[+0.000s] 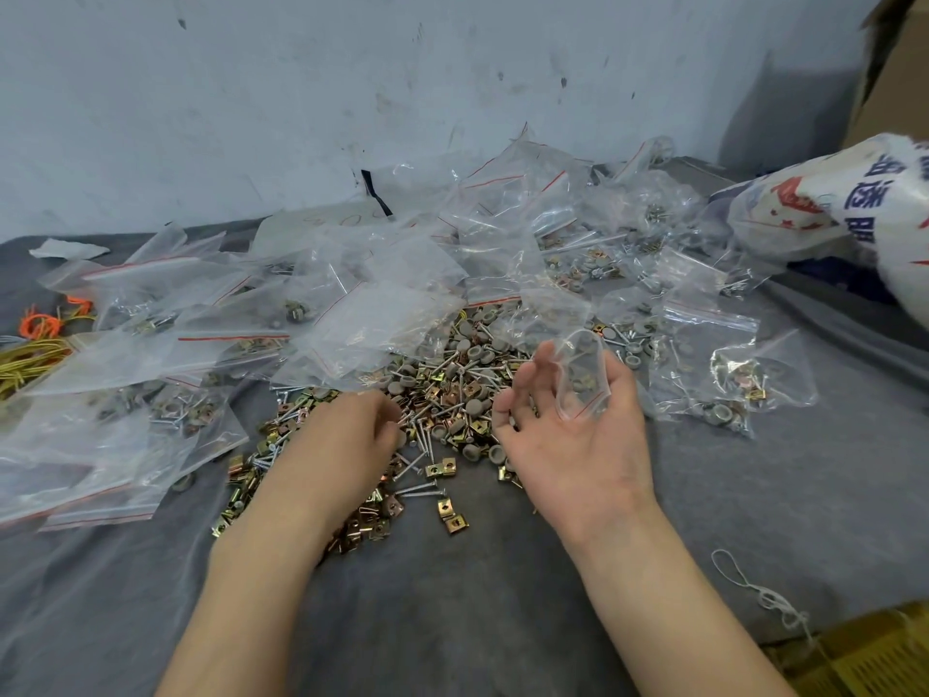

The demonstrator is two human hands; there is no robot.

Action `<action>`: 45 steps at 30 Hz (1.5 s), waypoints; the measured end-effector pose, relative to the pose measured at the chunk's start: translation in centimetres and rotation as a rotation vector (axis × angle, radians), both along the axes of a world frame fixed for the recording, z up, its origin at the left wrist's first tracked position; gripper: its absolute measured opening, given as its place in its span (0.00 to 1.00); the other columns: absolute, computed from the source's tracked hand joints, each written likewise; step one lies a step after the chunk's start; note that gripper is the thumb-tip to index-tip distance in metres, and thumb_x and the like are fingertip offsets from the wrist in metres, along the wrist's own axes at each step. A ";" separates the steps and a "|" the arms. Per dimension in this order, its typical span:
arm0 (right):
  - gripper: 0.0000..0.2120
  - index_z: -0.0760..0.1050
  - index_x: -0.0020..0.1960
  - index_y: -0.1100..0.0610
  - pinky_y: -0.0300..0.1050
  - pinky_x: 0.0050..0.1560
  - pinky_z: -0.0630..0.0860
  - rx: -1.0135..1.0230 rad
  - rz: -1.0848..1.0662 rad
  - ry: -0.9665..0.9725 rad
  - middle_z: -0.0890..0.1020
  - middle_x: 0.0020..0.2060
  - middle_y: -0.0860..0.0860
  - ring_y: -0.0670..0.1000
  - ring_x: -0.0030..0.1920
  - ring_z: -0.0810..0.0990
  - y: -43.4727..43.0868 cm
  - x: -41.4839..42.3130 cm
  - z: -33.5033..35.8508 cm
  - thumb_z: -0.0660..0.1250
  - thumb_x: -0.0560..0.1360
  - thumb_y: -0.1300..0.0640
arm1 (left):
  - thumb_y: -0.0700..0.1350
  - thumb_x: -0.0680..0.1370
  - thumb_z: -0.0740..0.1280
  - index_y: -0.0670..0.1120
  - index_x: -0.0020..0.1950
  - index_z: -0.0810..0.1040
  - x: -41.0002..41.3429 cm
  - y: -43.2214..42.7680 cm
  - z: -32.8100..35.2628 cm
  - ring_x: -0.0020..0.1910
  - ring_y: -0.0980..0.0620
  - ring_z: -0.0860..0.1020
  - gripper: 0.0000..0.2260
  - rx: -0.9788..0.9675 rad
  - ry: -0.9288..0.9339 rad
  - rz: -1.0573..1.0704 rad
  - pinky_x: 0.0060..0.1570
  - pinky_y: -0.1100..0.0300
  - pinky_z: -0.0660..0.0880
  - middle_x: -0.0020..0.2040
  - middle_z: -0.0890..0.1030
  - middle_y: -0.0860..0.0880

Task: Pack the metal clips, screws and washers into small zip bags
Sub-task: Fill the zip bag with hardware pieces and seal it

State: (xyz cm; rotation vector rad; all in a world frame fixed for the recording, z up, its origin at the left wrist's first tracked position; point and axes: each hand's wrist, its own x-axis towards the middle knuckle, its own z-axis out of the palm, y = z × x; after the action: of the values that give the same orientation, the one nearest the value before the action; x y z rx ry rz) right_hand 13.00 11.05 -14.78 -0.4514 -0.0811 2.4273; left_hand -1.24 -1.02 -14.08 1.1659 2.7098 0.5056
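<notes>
Right hand (573,435) around zip bag (580,379)

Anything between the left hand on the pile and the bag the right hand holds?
Nothing visible: the left hand is at the hardware pile, with a clear path to the zip bag in the right hand.

Left hand (347,435) palm down, fingers curled, tips hidden (grip unclear). Right hand (578,430) palm up, fingers loosely curled, holding zip bag (578,374). Forearms bare.
</notes>
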 end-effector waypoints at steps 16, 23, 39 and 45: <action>0.17 0.75 0.59 0.52 0.44 0.47 0.73 0.004 0.011 -0.004 0.84 0.48 0.47 0.49 0.44 0.81 0.0 0.1 0.1 0.69 0.74 0.44 | 0.48 0.79 0.64 0.50 0.51 0.81 1.4 0.5 -0.3 0.47 0.49 0.80 0.06 -0.157 0.008 -0.053 0.50 0.51 0.79 0.46 0.83 0.51; 0.17 0.76 0.59 0.52 0.44 0.47 0.73 0.003 0.007 0.000 0.84 0.48 0.47 0.49 0.43 0.81 0.0 0.0 0.0 0.70 0.74 0.45 | 0.48 0.81 0.62 0.49 0.52 0.81 2.0 1.0 -0.4 0.49 0.47 0.81 0.08 -0.204 0.061 -0.075 0.51 0.50 0.79 0.48 0.83 0.49; 0.17 0.75 0.59 0.52 0.46 0.67 0.70 0.006 0.003 0.039 0.82 0.52 0.49 0.51 0.57 0.82 0.2 0.0 -0.2 0.69 0.74 0.45 | 0.42 0.77 0.72 0.51 0.46 0.82 6.9 4.4 2.5 0.38 0.63 0.80 0.04 0.884 -0.437 -0.269 0.38 0.66 0.77 0.41 0.84 0.57; 0.19 0.79 0.53 0.53 0.45 0.51 0.80 0.066 0.082 0.016 0.83 0.48 0.51 0.52 0.47 0.84 0.2 0.1 -0.3 0.69 0.68 0.43 | 0.45 0.76 0.71 0.54 0.48 0.80 8.2 6.4 -0.3 0.53 0.62 0.80 0.04 0.806 -0.240 -0.276 0.55 0.57 0.77 0.49 0.83 0.59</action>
State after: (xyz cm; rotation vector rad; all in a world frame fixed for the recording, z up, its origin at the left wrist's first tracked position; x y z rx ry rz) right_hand 13.10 11.26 -15.07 -0.4057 -0.1752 2.5005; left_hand 6.92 5.39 -14.41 1.4711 2.1089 1.6502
